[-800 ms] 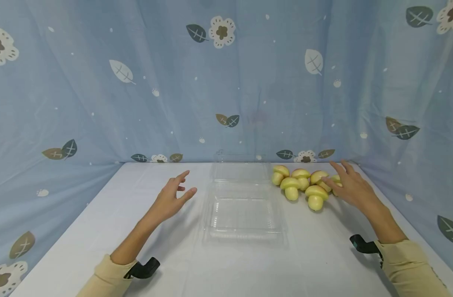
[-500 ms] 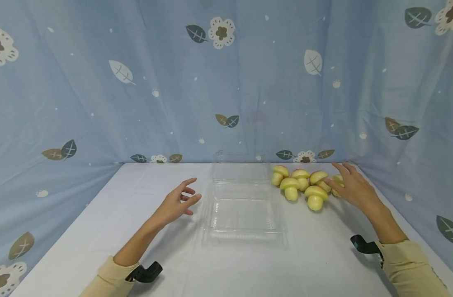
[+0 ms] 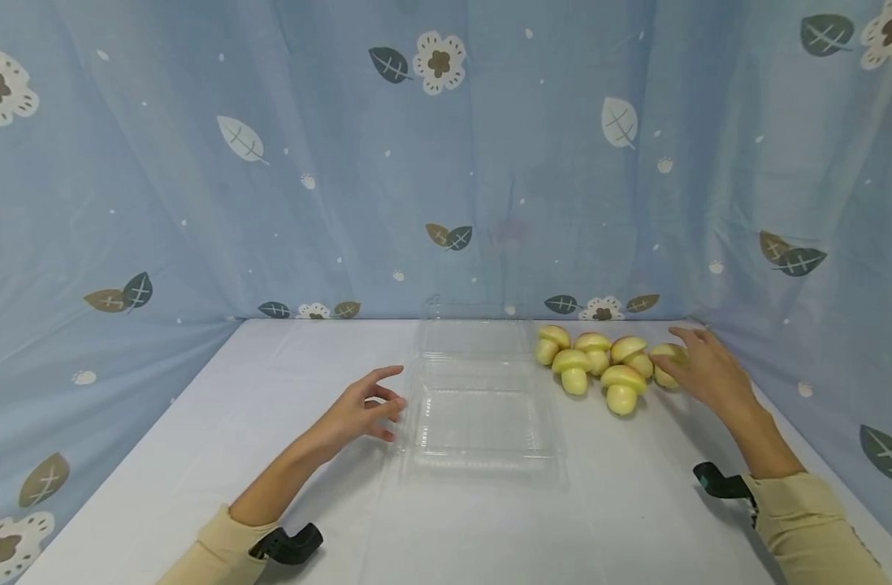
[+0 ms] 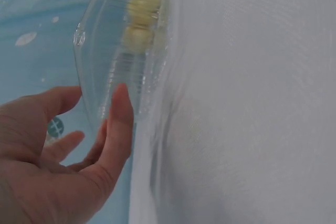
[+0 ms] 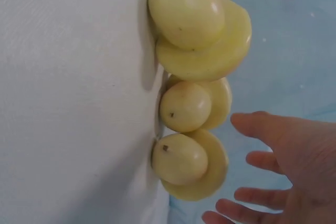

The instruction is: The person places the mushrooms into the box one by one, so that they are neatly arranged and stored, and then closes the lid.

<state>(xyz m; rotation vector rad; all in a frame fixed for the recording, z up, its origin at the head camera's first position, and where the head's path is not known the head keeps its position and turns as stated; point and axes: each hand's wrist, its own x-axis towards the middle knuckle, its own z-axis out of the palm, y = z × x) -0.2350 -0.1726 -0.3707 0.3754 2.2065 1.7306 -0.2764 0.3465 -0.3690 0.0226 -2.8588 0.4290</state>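
Observation:
A clear plastic clamshell box [image 3: 482,410] lies open in the middle of the white table. My left hand [image 3: 391,400] hovers at its left edge with loosely curled fingers that hold nothing. The left wrist view shows those fingers [image 4: 122,114] right beside the box rim [image 4: 86,51]; contact cannot be told. Several pale yellow toy mushrooms [image 3: 599,361] lie in a cluster right of the box. My right hand [image 3: 686,359] is spread open next to the rightmost mushroom [image 3: 664,354]. The right wrist view shows its fingers [image 5: 262,128] a little apart from the mushrooms [image 5: 197,106].
A blue curtain with leaf and flower prints [image 3: 446,162] closes in the table at the back and both sides. The white table top [image 3: 490,528] runs bare toward me. Black wrist camera mounts [image 3: 718,481] sit at both cuffs.
My left hand has dropped and moved right, up to the box's left edge, with fingers curling slightly. My right hand has slid a little right and lower beside the rightmost mushroom.

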